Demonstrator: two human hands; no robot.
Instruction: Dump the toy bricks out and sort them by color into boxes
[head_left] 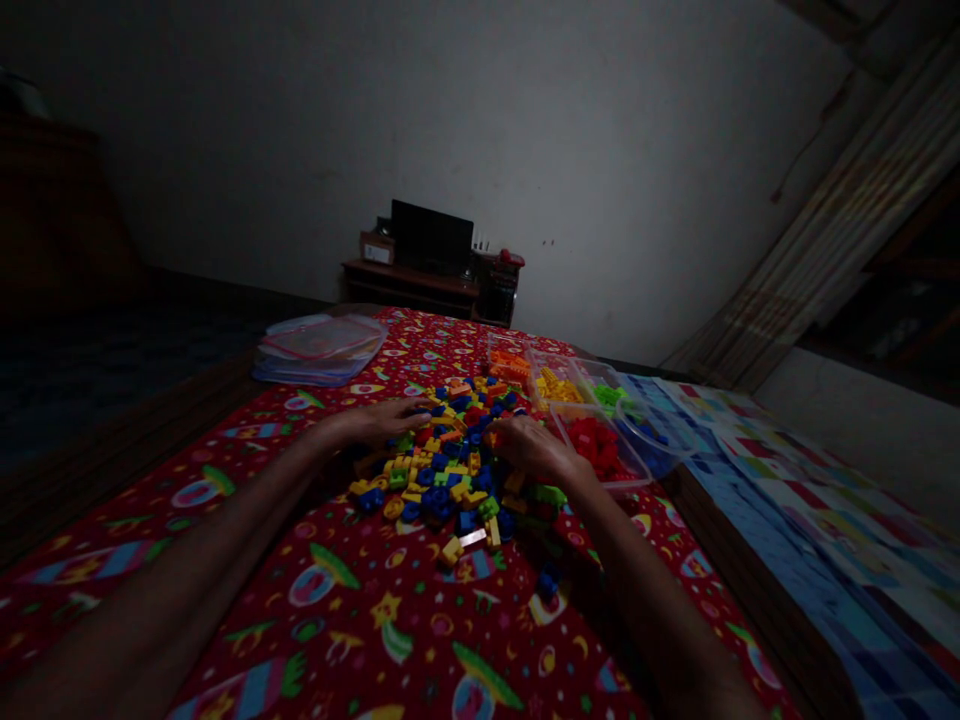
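Note:
A heap of small plastic building bricks in yellow, blue, red, orange and green lies on a red patterned bedsheet. My left hand rests palm down at the heap's left edge, fingers stretched toward the bricks. My right hand lies on the heap's right side with its fingers curled down into the bricks; what they hold, if anything, is hidden. Just right of that hand is a clear tub of red bricks.
More clear tubs stand behind: orange bricks, yellow bricks, green bricks, blue bricks. Stacked clear lids lie far left. A checked quilt covers the right side. A low shelf with a dark screen stands by the wall.

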